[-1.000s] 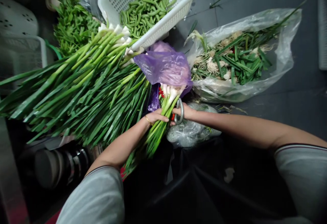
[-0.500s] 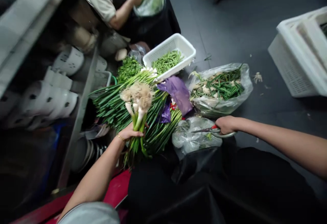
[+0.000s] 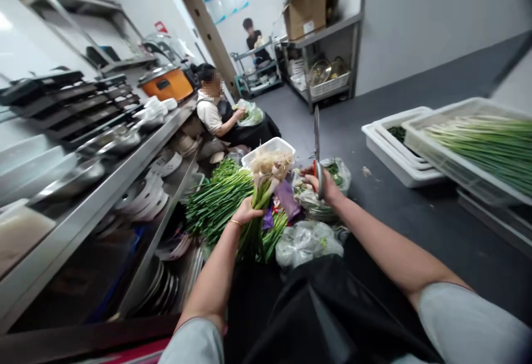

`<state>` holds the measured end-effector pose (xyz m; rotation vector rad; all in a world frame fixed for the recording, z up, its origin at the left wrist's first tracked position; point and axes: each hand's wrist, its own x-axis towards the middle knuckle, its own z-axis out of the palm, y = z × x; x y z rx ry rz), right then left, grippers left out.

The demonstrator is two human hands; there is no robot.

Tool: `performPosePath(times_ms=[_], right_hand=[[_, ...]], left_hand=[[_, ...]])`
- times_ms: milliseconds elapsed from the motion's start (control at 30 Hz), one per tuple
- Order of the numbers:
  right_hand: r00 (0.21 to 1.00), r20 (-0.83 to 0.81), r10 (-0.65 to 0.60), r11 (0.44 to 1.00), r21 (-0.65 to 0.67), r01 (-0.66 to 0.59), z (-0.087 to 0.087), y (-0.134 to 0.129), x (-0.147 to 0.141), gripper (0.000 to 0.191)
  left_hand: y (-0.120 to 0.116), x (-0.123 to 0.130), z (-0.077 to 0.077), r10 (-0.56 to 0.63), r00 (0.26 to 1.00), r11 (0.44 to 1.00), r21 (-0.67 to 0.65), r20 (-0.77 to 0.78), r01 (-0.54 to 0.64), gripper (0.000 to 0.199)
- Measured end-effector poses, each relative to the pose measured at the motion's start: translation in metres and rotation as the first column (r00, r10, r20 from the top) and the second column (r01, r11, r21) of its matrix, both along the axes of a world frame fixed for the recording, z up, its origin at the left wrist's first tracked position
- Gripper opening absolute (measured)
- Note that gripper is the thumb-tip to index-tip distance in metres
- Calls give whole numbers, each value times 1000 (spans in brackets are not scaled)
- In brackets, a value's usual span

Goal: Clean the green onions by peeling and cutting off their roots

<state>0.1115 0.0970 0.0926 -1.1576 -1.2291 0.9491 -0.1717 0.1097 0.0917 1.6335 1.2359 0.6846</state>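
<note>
My left hand (image 3: 248, 210) is closed round a bunch of green onions (image 3: 262, 193), its pale hairy roots (image 3: 272, 165) pointing up and away from me. To the right, my right hand (image 3: 328, 186) grips red-handled scissors (image 3: 318, 145), blades upward and apart from the bunch. Beneath and left of the bunch lies a heap of long green stalks (image 3: 220, 200). A purple plastic bag (image 3: 290, 202) sits between my hands. Behind my right hand is a clear bag of trimmings (image 3: 339, 171). The roots partly cover a white basket (image 3: 282, 143). Close to my lap rests a clear bag of net-wrapped items (image 3: 310, 242).
On the left runs a metal shelf (image 3: 164, 137) with bowls and dishes. A seated co-worker (image 3: 214, 114) handles a bag of greens (image 3: 249, 113) ahead; another person (image 3: 256, 42) is farther back. Crates of green onions (image 3: 477, 131) stand at the right on the dark floor (image 3: 399, 231).
My view has tilted up toward the room. My right hand has come closer to the bunch, and the scissors have turned from pointing left to pointing up. My left hand keeps its hold.
</note>
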Motion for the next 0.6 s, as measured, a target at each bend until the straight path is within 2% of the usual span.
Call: performPosePath(times_ms=[67,167,233,300,400,433,467,533,600], right_hand=[[994,104,-40,997,65,33,12,3,1,32],[957,279,79,996,4,-84,15,9,-1,32],[924,353,145,989,-46,-138,8,13,-2,32],[884,451,120,992,-95,-86,-3,17,8,30],[837,546,29,992,-122,45,-27,20,48,29],[822,569,32,993,-113,40,-38,19,64,30],[803,592,66,993,-122,8,-50,18,79,31],[766,605,217,969,-225,-97,-80,15,101,34],[712,594,373,912,-377,-163,-111,14,107,37]], left_hand=[[-3,14,-17,-114,993,990,-75,44,117,49],[1,21,-40,-201,976,966,-147,88,212,53],[9,21,-52,-185,980,962,-189,74,196,50],[21,18,-62,-144,988,961,-229,51,152,46],[47,17,-79,-85,994,948,-301,71,103,41],[57,18,-86,-70,993,937,-335,96,99,41],[67,20,-95,-56,990,922,-373,126,100,40],[87,28,-115,-36,982,882,-456,185,119,37],[105,39,-138,-34,971,828,-537,237,160,33]])
